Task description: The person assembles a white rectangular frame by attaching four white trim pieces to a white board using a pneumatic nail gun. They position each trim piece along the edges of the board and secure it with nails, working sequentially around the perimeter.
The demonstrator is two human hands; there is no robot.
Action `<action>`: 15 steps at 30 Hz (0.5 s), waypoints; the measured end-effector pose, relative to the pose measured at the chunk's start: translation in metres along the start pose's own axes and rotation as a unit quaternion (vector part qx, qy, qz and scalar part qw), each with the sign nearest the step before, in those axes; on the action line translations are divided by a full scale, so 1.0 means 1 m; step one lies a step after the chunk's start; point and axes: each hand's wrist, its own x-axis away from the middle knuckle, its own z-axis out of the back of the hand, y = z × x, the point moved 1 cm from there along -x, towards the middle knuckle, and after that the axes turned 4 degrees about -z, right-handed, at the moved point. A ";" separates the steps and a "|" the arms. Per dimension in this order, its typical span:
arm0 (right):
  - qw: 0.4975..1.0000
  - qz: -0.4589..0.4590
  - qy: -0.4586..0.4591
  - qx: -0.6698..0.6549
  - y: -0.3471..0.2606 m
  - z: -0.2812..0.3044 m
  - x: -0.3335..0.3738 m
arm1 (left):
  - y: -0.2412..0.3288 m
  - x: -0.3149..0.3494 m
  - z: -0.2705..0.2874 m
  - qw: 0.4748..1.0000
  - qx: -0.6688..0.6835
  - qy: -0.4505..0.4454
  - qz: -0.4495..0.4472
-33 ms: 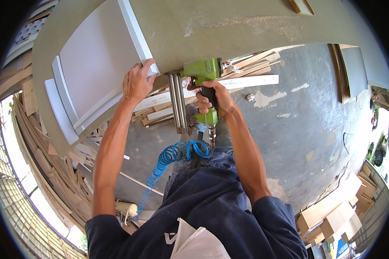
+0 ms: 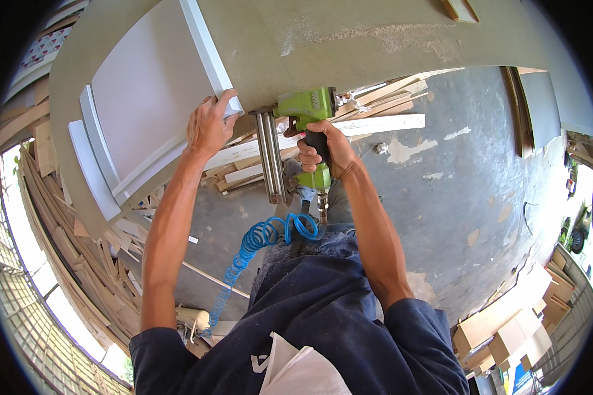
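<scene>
Gripping the black handle (image 2: pixel 318 143) of a green nail gun (image 2: pixel 303 103), the right hand (image 2: pixel 329 150) has its fingers curled fully round it; whether one rests on the trigger I cannot tell. The gun's long metal magazine (image 2: pixel 268 158) hangs just left of that hand, and a coiled blue hose (image 2: pixel 257 237) runs below it toward the person's body.

Further left, the left hand (image 2: pixel 207 130) is partly closed, thumb and fingers clasping the near end of a white strip (image 2: pixel 205 56) along the edge of a white panel (image 2: pixel 145 85). The panel lies on the table (image 2: pixel 257 46), reaching up and left from this hand. Between the two hands, the gun's nose sits right by the strip's end; whether they touch is not clear.

The step in hand looks like fastening the strip at that corner. As I judge it, the next move calls for a firm left hold, fingertips clear of the nose, and the right hand setting the gun square to the joint.

Beyond and beneath the right hand, loose wood (image 2: pixel 395 95) and a long white board (image 2: pixel 382 124) lie below the table edge; far to the left hand's lower left, planks (image 2: pixel 72 263) are piled.
</scene>
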 end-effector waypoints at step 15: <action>1.000 -0.023 -0.009 0.005 -0.004 0.004 -0.012 | -0.001 0.007 0.004 0.999 0.008 -0.028 -0.034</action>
